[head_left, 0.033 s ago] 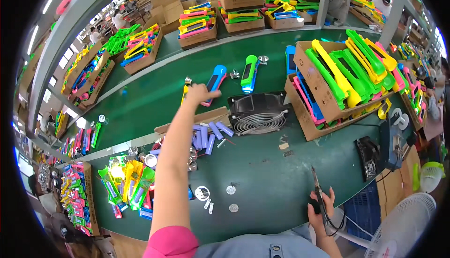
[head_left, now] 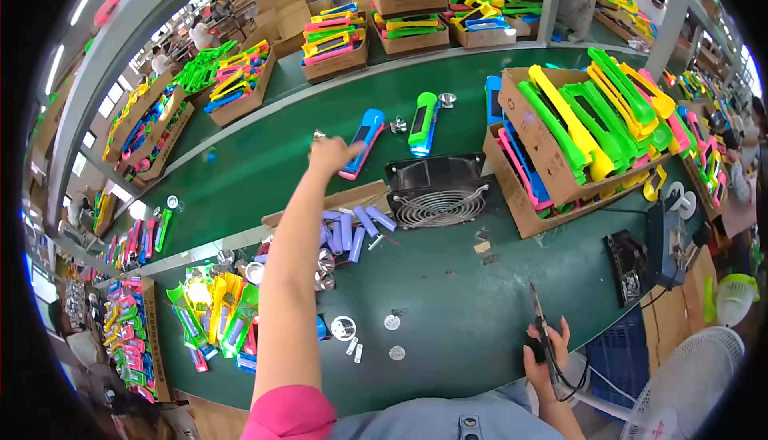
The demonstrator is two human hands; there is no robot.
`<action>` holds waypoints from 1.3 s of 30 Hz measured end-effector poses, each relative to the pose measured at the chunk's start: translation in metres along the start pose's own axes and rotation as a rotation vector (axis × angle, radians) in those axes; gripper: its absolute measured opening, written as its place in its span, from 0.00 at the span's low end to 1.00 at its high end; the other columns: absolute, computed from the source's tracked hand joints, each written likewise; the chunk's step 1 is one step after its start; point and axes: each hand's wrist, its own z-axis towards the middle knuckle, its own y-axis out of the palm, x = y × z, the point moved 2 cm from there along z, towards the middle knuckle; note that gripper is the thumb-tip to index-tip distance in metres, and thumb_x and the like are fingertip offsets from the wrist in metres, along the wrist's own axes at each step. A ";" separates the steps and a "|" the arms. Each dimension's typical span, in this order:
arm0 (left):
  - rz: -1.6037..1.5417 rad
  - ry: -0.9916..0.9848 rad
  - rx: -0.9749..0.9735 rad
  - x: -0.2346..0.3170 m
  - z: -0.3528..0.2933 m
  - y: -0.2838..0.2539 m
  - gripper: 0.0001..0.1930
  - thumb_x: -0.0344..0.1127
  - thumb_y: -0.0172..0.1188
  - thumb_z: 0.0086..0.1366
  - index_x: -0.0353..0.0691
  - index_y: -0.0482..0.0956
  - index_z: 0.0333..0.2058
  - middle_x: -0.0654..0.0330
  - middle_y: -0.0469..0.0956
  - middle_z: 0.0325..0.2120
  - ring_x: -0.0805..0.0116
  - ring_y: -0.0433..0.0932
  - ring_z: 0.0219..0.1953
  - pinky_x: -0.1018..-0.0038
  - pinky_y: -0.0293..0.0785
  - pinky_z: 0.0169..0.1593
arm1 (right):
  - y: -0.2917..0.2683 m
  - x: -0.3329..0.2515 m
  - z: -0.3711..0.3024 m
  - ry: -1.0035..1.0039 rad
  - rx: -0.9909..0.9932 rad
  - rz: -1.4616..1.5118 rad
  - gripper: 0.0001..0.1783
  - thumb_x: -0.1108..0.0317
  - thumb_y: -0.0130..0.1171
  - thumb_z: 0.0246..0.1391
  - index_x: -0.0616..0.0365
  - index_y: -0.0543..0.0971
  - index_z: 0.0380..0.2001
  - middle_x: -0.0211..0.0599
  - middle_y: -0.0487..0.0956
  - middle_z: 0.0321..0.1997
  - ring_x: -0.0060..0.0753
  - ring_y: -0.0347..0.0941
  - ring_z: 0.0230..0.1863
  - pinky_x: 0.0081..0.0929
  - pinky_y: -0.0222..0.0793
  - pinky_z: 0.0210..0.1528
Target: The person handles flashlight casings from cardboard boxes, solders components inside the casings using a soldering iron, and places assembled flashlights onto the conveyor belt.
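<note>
My left hand (head_left: 331, 156) reaches over the far green belt, beside a blue and pink flashlight body (head_left: 364, 144). Its thumb points toward that body, while the other fingers are bent down and mostly hidden. Just beyond the hand lies a small silver reflector cup (head_left: 319, 135). At the near right edge of the table, my right hand (head_left: 552, 354) is closed around a soldering iron (head_left: 539, 312), tip pointing up and away. A green and blue flashlight body (head_left: 423, 124) lies farther right, with silver reflectors (head_left: 398, 125) near it. Purple battery cells (head_left: 346, 232) lie in a heap beside my left forearm.
A black fan with a wire guard (head_left: 438, 192) stands mid-table. Stacked cartons (head_left: 538, 132) of colourful casings stand at right, near a soldering station (head_left: 666, 244). Coloured casings (head_left: 216, 308) lie at left. A white fan (head_left: 696, 376) is at lower right.
My left hand has shifted slightly over the belt, and the yellow piece that showed beside it is now hidden. The right hand keeps its hold on the soldering iron.
</note>
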 end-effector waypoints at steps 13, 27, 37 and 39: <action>-0.050 0.115 0.665 -0.042 -0.093 -0.037 0.22 0.39 0.54 0.57 0.30 0.63 0.46 0.45 0.67 0.37 0.47 0.67 0.41 0.60 0.65 0.43 | -0.047 -0.021 0.058 -0.193 0.192 0.096 0.12 0.74 0.54 0.48 0.57 0.70 0.38 0.35 0.80 0.31 0.33 0.76 0.32 0.49 0.42 0.61; 0.143 0.877 0.097 0.089 -0.426 0.014 0.28 0.39 0.55 0.52 0.27 0.64 0.49 0.52 0.66 0.41 0.59 0.66 0.43 0.66 0.63 0.46 | -0.043 -0.012 0.297 -0.407 0.385 -0.273 0.24 0.58 0.56 0.46 0.42 0.64 0.48 0.29 0.76 0.40 0.38 0.70 0.47 0.64 0.35 0.55; -0.533 0.697 0.031 0.105 -0.420 -0.010 0.08 0.28 0.59 0.46 0.38 0.77 0.29 0.58 0.70 0.33 0.58 0.67 0.40 0.67 0.64 0.41 | -0.062 0.032 0.298 -0.367 0.328 -0.376 0.25 0.69 0.54 0.47 0.40 0.64 0.50 0.26 0.78 0.41 0.33 0.73 0.42 0.27 0.64 0.44; -0.364 0.772 0.025 0.118 -0.418 -0.002 0.08 0.27 0.57 0.46 0.38 0.77 0.28 0.58 0.70 0.33 0.59 0.67 0.39 0.68 0.64 0.41 | -0.068 0.016 0.295 -0.027 0.213 -0.388 0.24 0.68 0.53 0.46 0.39 0.65 0.49 0.29 0.78 0.38 0.32 0.72 0.43 0.29 0.59 0.49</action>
